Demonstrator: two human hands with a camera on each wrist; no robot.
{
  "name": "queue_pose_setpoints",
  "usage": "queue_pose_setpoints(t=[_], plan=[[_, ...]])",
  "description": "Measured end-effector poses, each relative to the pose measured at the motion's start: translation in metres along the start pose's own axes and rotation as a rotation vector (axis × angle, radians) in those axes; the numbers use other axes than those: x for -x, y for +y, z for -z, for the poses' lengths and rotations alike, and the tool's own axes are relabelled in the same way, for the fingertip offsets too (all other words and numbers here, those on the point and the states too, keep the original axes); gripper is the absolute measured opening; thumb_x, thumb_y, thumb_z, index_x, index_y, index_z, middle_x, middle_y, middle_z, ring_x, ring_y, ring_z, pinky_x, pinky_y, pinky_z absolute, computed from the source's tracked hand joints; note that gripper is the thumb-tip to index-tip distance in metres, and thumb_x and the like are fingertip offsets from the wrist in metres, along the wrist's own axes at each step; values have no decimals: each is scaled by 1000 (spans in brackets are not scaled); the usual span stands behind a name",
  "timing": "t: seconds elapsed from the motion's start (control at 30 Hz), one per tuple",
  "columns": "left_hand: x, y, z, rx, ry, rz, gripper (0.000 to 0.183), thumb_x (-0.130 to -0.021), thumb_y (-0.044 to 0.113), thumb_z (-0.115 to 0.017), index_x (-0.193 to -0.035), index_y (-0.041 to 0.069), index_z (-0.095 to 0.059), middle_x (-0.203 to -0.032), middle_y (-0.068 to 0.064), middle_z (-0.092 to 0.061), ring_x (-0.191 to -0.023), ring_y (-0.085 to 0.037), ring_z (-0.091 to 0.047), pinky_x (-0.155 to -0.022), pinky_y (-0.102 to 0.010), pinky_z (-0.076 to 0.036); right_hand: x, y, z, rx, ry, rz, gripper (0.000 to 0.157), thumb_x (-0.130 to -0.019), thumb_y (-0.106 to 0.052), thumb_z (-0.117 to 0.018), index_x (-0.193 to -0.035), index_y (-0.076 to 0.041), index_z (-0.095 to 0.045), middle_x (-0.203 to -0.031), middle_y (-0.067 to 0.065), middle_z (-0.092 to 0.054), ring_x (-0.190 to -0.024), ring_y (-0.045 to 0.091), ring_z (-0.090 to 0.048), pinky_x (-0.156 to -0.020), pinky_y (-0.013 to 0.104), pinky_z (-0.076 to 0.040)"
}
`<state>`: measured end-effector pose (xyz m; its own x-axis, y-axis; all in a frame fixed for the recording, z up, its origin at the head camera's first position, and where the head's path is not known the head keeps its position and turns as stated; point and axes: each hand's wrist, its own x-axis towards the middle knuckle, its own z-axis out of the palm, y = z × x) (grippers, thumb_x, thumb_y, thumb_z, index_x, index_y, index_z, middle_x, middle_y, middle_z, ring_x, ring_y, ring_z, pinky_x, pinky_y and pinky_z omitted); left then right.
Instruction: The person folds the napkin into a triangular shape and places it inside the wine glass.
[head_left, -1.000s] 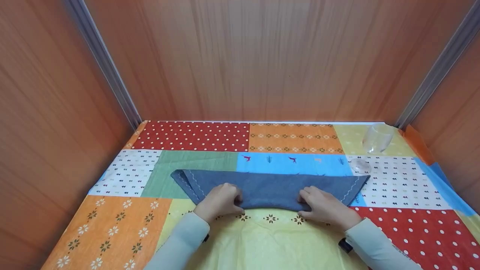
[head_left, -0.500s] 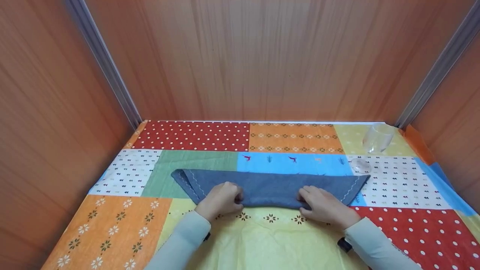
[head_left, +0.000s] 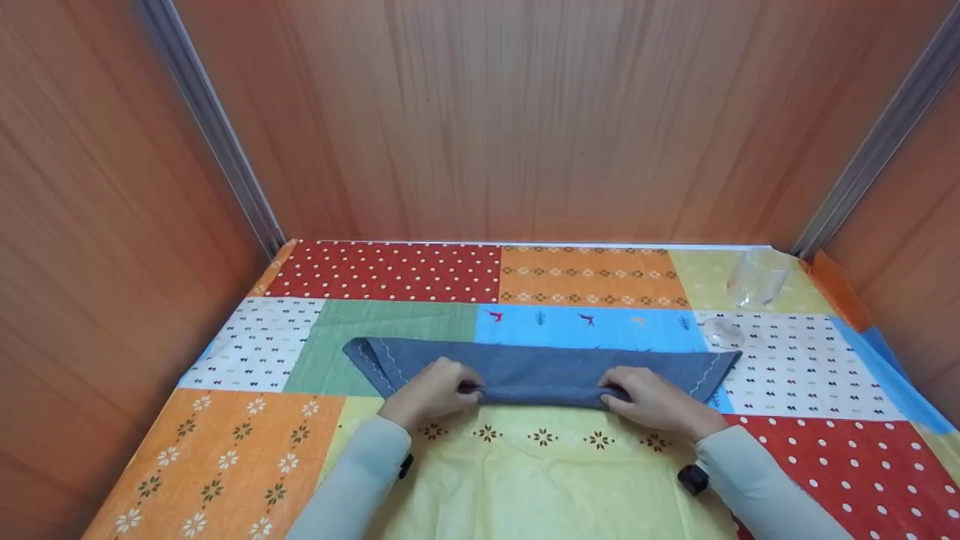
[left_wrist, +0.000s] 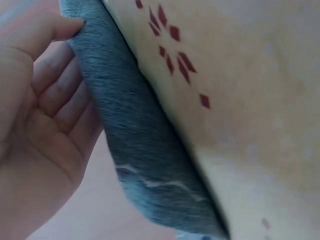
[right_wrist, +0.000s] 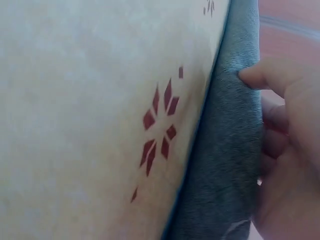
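A grey-blue cloth (head_left: 540, 373), folded into a wide band with slanted ends, lies across the middle of the table. Pale wavy stitching runs along both ends. My left hand (head_left: 439, 391) pinches its near edge left of centre, and my right hand (head_left: 651, 397) pinches the same edge right of centre. In the left wrist view the thumb of the left hand (left_wrist: 47, 107) presses on the cloth (left_wrist: 130, 110), fingers behind it. The right wrist view has the right hand (right_wrist: 295, 135) holding the cloth (right_wrist: 220, 135) likewise, thumb on top. The near edge looks turned over in a thick fold.
A clear stemmed glass (head_left: 757, 279) stands at the back right, its foot (head_left: 722, 333) close to the cloth's right corner. A patchwork-print tablecloth (head_left: 540, 480) covers the table. Wood-grain panels (head_left: 540, 120) enclose the back and both sides.
Both hands have moved slightly away from the body, bringing the cloth's near edge with them. The band is narrower between the hands, and its far edge has stayed in place.
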<state>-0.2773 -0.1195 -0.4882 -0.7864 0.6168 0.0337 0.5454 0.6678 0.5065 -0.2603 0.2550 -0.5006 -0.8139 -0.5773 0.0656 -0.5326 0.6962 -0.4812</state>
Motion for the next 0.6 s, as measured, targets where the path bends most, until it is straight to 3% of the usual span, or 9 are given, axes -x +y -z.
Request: queue_pose_setpoints(t=[0.13, 0.27, 0.6], plan=[[-1, -8, 3, 112, -2, 18, 19, -97, 14, -66, -112, 8, -77, -106, -3, -74, -97, -14, -67, -83, -33, -55, -4, 5, 1, -49, 17, -19, 16, -103, -24, -59, -111, -14, -69, -100, -8, -65, -86, 8, -60, -74, 34, -52], [-3, -14, 5, 177, -24, 51, 22, -100, 17, -63, -116, 8, -75, -109, -5, -73, -91, -13, -66, -78, -34, -55, -7, 8, 1, -71, 22, -48, 17, -103, -23, -59, -113, -13, -68, -100, -7, -65, -86, 7, -60, -75, 34, -52], [-13, -18, 5, 207, -20, 111, 17, -100, 18, -64, -109, 8, -75, -100, -1, -71, -93, -17, -64, -84, -38, -53, -11, 11, -1, -15, 65, -46, 7, -102, -19, -61, -107, -15, -62, -99, -6, -57, -87, 11, -56, -75, 37, -49]])
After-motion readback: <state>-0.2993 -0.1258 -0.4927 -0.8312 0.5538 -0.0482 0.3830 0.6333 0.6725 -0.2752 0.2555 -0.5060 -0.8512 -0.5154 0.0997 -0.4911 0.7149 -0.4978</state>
